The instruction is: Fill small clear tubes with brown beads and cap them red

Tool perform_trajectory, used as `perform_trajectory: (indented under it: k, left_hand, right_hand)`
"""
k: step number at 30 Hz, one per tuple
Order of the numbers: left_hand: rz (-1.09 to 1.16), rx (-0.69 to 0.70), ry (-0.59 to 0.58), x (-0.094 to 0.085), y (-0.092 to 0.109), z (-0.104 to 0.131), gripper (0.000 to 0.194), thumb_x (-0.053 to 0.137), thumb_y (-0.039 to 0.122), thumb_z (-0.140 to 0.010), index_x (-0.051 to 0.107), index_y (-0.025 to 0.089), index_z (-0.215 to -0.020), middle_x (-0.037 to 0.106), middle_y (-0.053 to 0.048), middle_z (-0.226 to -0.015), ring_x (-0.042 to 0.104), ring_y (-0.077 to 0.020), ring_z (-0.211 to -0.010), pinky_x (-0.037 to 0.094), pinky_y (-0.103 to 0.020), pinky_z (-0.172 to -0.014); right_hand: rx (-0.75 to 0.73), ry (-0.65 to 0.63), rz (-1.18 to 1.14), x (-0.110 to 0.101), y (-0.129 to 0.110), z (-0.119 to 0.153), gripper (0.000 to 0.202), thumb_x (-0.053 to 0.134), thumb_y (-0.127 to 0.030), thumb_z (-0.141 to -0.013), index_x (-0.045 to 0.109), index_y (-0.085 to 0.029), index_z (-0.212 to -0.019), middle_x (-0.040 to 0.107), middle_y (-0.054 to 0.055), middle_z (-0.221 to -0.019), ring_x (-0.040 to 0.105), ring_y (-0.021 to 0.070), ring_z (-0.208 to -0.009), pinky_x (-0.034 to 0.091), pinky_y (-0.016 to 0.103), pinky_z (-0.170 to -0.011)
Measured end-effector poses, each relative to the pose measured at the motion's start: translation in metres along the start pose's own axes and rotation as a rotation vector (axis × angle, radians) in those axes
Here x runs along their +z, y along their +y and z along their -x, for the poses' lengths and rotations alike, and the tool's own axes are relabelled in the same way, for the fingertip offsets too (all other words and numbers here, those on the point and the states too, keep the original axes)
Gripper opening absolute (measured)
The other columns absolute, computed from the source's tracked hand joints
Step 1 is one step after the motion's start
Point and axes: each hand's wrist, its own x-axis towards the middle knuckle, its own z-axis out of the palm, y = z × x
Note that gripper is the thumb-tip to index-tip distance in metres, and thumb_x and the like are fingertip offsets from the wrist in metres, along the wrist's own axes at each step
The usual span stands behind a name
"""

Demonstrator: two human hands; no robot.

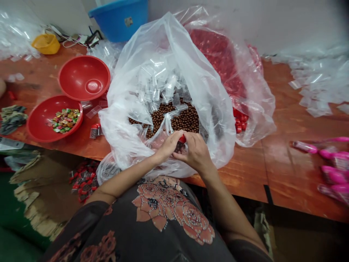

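While the plastic bag [218, 112] is sagging open, its loose lip could be slumping inward; right hand [197, 151] and left hand [168, 146] are pinching a red-topped container [179, 146] at the bag's near side, where uneven grip could be spilling it. Film is looking milky, crumpled; brown balls [188, 122], glossy, round.

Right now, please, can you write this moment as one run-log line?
left hand: on red-capped container | right hand: holding same container | brown balls: in plastic bag
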Motion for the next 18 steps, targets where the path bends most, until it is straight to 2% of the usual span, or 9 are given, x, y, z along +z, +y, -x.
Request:
perform_trajectory:
  k: [3,6,9,11,14,15,16,17,18]
  left_hand:
    - [-0.009,0.006,0.025,-0.002,-0.004,0.005,0.037,0.042,0.043,-0.097,0.062,0.017,-0.114,0.067,-0.006,-0.102,0.062,-0.0191,-0.096,0.053,-0.031,-0.081]
    - [-0.110,0.101,0.054,-0.007,0.003,0.013,0.036,0.039,0.039,-0.098,0.061,0.017,-0.116,0.067,-0.007,-0.109,0.061,-0.0190,-0.104,0.052,-0.030,-0.086]
    - [-0.223,0.207,0.140,-0.034,0.027,0.022,0.038,0.041,0.047,-0.098,0.058,0.019,-0.117,0.066,-0.005,-0.093,0.063,-0.0147,-0.082,0.052,-0.027,-0.073]
    - [-0.271,0.315,0.338,-0.073,0.049,0.028,0.041,0.041,0.055,-0.097,0.057,0.022,-0.115,0.063,-0.001,-0.082,0.056,-0.0111,-0.064,0.049,-0.026,-0.062]
    - [-0.419,0.565,0.826,-0.159,0.078,0.033,0.037,0.045,0.059,-0.095,0.059,0.025,-0.099,0.061,0.001,-0.085,0.056,-0.0111,-0.070,0.047,-0.026,-0.064]
    - [-0.501,0.594,0.907,-0.190,0.083,0.033,0.035,0.047,0.058,-0.095,0.059,0.026,-0.095,0.061,0.002,-0.083,0.056,-0.0126,-0.071,0.046,-0.027,-0.065]
    - [-0.606,0.615,0.967,-0.219,0.085,0.033,0.032,0.047,0.056,-0.095,0.060,0.027,-0.091,0.060,0.002,-0.079,0.054,-0.0143,-0.070,0.044,-0.029,-0.065]
    - [-0.708,0.626,1.005,-0.246,0.085,0.031,0.033,0.049,0.055,-0.094,0.059,0.026,-0.082,0.056,0.002,-0.072,0.051,-0.0155,-0.067,0.042,-0.031,-0.064]
    - [-0.780,0.641,0.964,-0.268,0.084,0.029,0.033,0.052,0.052,-0.093,0.057,0.026,-0.074,0.053,0.001,-0.065,0.049,-0.0167,-0.064,0.040,-0.032,-0.062]
  right_hand:
    - [-0.008,-0.018,-0.012,0.007,0.000,-0.001,0.067,0.062,-0.060,-0.082,0.048,-0.018,-0.133,0.064,0.016,-0.111,0.060,0.0309,-0.100,0.049,0.048,-0.089]
    - [0.004,-0.066,-0.051,0.011,-0.007,-0.006,0.070,0.062,-0.061,-0.082,0.047,-0.019,-0.136,0.064,0.015,-0.114,0.060,0.0308,-0.104,0.049,0.048,-0.091]
    - [0.022,-0.089,-0.103,0.004,-0.009,-0.011,0.081,0.068,-0.058,-0.080,0.038,-0.023,-0.146,0.057,0.015,-0.133,0.056,0.0321,-0.119,0.049,0.050,-0.097]
    - [0.128,0.043,-0.136,-0.008,0.007,-0.011,0.084,0.071,-0.054,-0.080,0.034,-0.027,-0.150,0.050,0.014,-0.142,0.056,0.0307,-0.119,0.051,0.049,-0.097]
    - [0.498,0.475,-0.099,-0.030,0.067,0.002,0.062,0.062,-0.044,-0.089,0.042,-0.028,-0.144,0.050,0.013,-0.139,0.062,0.0239,-0.103,0.055,0.043,-0.085]
    - [0.636,0.613,-0.037,-0.036,0.095,0.010,0.052,0.057,-0.040,-0.092,0.046,-0.024,-0.140,0.053,0.014,-0.134,0.061,0.0241,-0.104,0.053,0.042,-0.089]
    - [0.767,0.695,0.025,-0.041,0.124,0.019,0.045,0.050,-0.038,-0.094,0.051,-0.020,-0.135,0.057,0.016,-0.128,0.060,0.0249,-0.106,0.050,0.043,-0.092]
    - [0.887,0.673,0.062,-0.046,0.153,0.028,0.040,0.047,-0.036,-0.094,0.057,-0.017,-0.127,0.061,0.017,-0.120,0.061,0.0250,-0.102,0.050,0.042,-0.090]
    - [0.944,0.622,0.058,-0.048,0.180,0.037,0.035,0.049,-0.034,-0.091,0.063,-0.014,-0.116,0.065,0.017,-0.106,0.062,0.0259,-0.093,0.050,0.044,-0.086]
